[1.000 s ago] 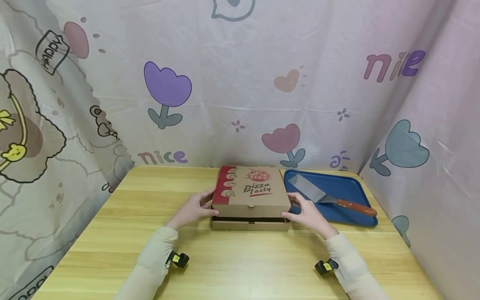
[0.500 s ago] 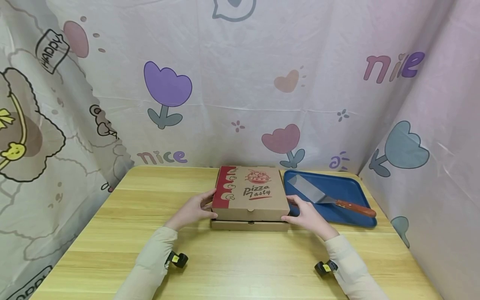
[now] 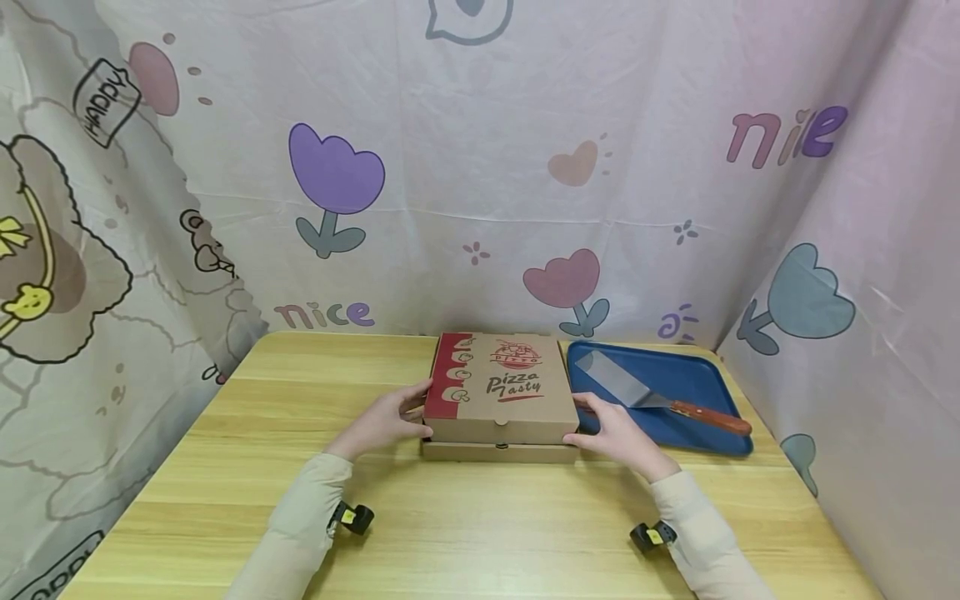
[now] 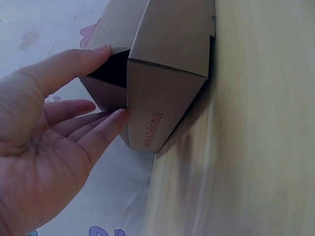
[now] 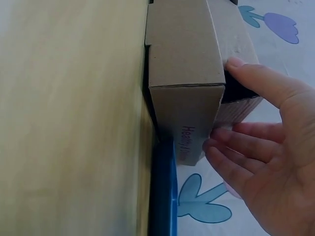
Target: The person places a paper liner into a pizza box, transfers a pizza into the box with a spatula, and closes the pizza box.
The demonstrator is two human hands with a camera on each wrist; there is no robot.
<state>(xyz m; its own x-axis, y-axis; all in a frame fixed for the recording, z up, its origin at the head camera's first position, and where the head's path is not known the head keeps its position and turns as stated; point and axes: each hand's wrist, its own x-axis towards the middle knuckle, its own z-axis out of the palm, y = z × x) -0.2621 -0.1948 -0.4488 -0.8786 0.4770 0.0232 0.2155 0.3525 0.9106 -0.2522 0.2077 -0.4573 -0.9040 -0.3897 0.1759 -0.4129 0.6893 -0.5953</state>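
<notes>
A brown cardboard pizza box (image 3: 501, 379) with a red printed strip sits on the table, its lid lowered close over the base with a thin gap at the front. My left hand (image 3: 386, 422) grips the lid's front left corner, thumb at the front flap and fingers along the side. At the front right corner, my right hand (image 3: 613, 429) holds the lid in the same way. In the left wrist view the left hand (image 4: 54, 132) is beside a dark opening at the box corner. The right wrist view has the right hand (image 5: 266, 142) at a similar opening. The box's contents are hidden.
Right of the box lies a blue tray (image 3: 693, 375), close against its side. A spatula (image 3: 618, 379) with a wooden handle rests on it, the handle reaching over the tray's right edge. A printed curtain (image 3: 465, 167) hangs behind the wooden table (image 3: 495, 525).
The front of the lid has come down toward the base, and the dark gap between them has narrowed. Both hands have moved slightly down with it.
</notes>
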